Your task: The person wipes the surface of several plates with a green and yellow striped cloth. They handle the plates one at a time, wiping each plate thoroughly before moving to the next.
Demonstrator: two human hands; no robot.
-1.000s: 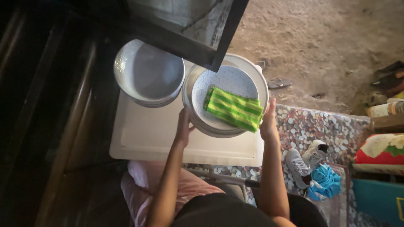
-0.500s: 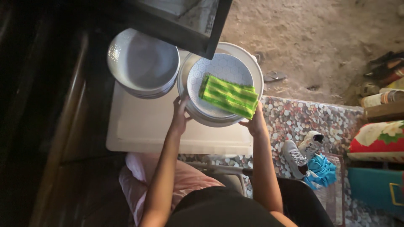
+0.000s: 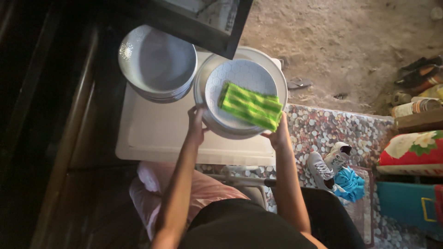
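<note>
1. Head view: left hand (image 3: 196, 123) and right hand (image 3: 277, 134) clasp the rim of a plate stack (image 3: 240, 94) at 8 and 4 o'clock.
2. Stack sits on the white tray (image 3: 157, 133); a folded green cloth (image 3: 249, 105) lies on top.
3. Second pile of plates (image 3: 157, 62) stands at 10 o'clock, untouched; wiping appears not yet begun.

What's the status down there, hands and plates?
Left hand and right hand grip the plate stack by its rim. Green cloth lies on top. Dark cabinet corner overhangs.
</note>
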